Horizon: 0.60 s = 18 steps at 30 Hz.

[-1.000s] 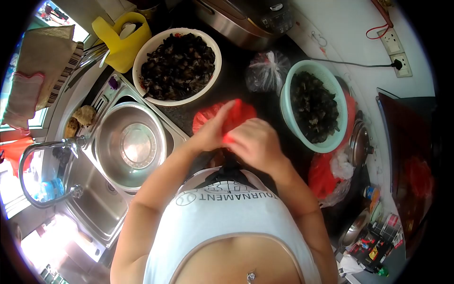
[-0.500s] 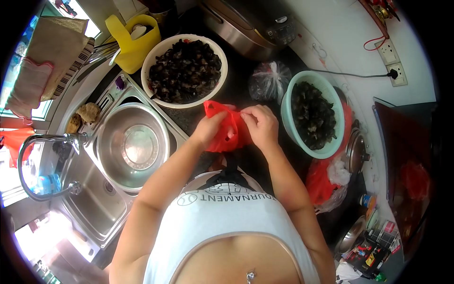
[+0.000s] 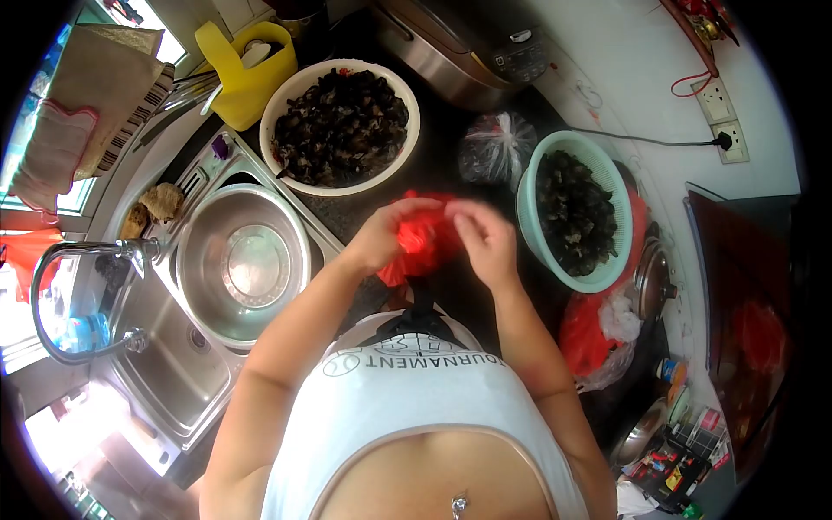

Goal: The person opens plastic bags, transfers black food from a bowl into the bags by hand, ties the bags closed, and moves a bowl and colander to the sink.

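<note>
A crumpled red plastic bag (image 3: 422,243) is between my hands, just above the dark counter near my body. My left hand (image 3: 387,232) is closed on its left side. On the bag's right side, my right hand (image 3: 487,240) has its fingers bent together and smeared by motion, pinching the bag's edge. Behind the hands, a white basin (image 3: 411,149) holds dark, wet, leafy pieces. Right of the hands, a pale green colander (image 3: 624,227) in a bowl holds similar dark pieces. A tied clear bag (image 3: 496,149) with dark contents sits between basin and colander.
A steel bowl (image 3: 299,269) rests over the sink (image 3: 165,364) at left, beside a curved faucet (image 3: 43,299). A yellow holder (image 3: 238,97) and a rice cooker (image 3: 451,65) stand at the back. Red and clear bags (image 3: 589,334) and a lidded pot (image 3: 654,282) are at right.
The red bag went from spread open between both hands to bunched up. The right hand has shifted slightly toward me; the fingers of both hands have changed position.
</note>
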{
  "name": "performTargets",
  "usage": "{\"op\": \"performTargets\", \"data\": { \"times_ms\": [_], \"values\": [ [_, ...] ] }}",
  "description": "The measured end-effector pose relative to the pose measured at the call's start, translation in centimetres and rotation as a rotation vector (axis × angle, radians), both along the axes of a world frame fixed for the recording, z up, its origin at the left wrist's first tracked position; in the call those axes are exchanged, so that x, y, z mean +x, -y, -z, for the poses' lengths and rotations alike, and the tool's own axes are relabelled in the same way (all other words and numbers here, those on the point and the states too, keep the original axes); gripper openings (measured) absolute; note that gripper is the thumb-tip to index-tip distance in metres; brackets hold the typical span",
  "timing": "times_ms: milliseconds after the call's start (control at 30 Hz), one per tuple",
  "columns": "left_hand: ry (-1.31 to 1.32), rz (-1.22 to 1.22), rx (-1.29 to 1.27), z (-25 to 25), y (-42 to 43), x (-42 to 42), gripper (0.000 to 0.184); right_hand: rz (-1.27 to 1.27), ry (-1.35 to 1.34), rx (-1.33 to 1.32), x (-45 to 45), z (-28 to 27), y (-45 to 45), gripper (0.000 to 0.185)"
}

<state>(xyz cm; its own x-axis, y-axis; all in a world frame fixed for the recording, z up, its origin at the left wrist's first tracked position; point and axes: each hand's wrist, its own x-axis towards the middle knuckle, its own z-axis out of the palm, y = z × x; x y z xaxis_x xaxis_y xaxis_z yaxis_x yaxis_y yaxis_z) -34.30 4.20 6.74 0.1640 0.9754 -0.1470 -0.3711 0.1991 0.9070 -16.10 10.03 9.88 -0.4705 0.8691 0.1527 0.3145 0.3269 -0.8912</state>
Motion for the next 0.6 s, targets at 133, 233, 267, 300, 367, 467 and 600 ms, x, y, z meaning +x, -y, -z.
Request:
{"op": "performTargets", "data": {
  "times_ms": [133,233,267,300,367,467,600],
  "values": [
    [-1.01,-0.019,0.498,-0.8,-0.3,0.4,0.051,-0.305,-0.13,-0.179,-1.3,1.5,-3.6,0.032],
    [-1.305,-0.199,0.672,-2.5,0.0,0.5,0.047,-0.443,-0.044,-0.353,-1.6,1.9,-4.5,0.034],
    [-1.318,-0.287,0.716,-2.7,0.2,0.7,0.046,-0.452,-0.063,-0.425,-1.5,1.7,-4.3,0.034],
    [-1.327,-0.372,0.757,-2.7,0.4,0.8,0.045,-0.459,-0.081,-0.5,-1.5,1.6,-4.0,0.033],
    [-1.242,-0.455,0.799,-1.1,0.2,0.9,0.042,-0.48,0.074,-0.248,-1.3,2.4,-4.3,0.028],
    [-1.187,-0.477,0.724,-0.6,0.4,0.3,0.041,-0.429,0.234,0.107,-1.2,1.3,-4.5,0.018],
    [-1.269,-0.386,0.874,-1.2,1.0,-1.1,0.037,-0.248,0.363,0.506,-0.7,-0.6,-3.6,0.013]
  ]
}}
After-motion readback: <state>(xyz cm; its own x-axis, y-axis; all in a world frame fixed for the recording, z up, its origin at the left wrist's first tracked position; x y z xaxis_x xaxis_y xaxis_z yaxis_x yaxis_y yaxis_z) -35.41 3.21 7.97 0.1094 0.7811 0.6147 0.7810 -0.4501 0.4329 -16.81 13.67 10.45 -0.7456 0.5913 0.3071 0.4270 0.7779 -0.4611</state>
